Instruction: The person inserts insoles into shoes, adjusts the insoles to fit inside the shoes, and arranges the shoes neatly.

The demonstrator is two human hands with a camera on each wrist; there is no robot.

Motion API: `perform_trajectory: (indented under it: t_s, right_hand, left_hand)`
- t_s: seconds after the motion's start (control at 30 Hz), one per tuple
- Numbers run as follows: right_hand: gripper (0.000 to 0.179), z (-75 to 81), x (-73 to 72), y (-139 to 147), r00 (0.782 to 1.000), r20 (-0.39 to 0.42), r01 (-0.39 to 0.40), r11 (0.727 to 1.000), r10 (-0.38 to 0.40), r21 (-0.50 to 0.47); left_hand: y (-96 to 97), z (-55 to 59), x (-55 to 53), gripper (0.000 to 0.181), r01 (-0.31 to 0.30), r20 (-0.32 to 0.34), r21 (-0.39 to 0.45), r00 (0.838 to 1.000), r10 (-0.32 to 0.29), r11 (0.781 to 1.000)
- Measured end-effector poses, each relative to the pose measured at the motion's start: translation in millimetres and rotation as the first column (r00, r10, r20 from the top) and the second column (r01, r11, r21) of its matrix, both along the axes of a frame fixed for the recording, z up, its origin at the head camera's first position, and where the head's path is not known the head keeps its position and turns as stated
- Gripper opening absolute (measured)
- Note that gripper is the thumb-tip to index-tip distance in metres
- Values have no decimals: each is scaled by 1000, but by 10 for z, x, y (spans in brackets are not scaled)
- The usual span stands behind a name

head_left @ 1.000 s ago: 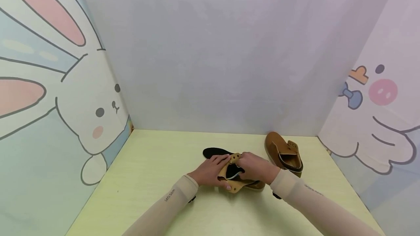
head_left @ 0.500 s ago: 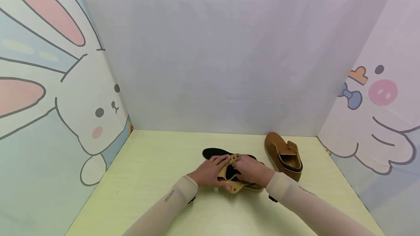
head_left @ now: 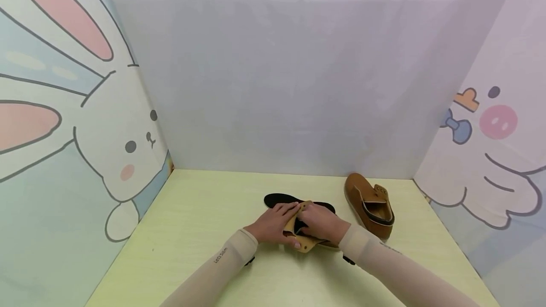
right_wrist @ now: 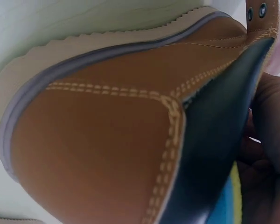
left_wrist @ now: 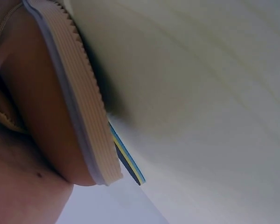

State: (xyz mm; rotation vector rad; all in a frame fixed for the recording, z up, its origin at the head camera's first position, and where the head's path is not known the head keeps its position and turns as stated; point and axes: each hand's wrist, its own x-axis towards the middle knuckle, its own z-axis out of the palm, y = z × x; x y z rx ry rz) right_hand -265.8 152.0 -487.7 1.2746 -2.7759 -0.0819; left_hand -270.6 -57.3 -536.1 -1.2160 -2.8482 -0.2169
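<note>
A tan-brown shoe with open eyelet flaps lies on the table under both hands, its padded heel collar showing in the right wrist view. My left hand grips it from the left, thumb at the near flap and fingers at the far one. The right hand reaches into the opening with curled fingers, holding a black insole whose blue and yellow layers show in the right wrist view. Most of this insole is hidden inside the shoe. Ridged sole edging fills part of the left wrist view.
Just behind the hands a second black insole lies flat on the pale yellow table. The matching brown shoe stands at the back right. A white back wall and printed cartoon side panels enclose the table.
My right hand has moved left and deeper into the shoe's opening with the insole, and less of the insole's pale edge shows. The left hand keeps its hold on the shoe.
</note>
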Motion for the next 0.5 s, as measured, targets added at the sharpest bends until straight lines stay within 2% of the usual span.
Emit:
perform_trajectory:
  t_s: [0.5]
  right_hand:
    - [13, -19, 49, -51, 997, 30, 65, 998, -65, -9]
  left_hand:
    - [15, -28, -7, 111, -20, -1, -20, 1000, 20, 1000]
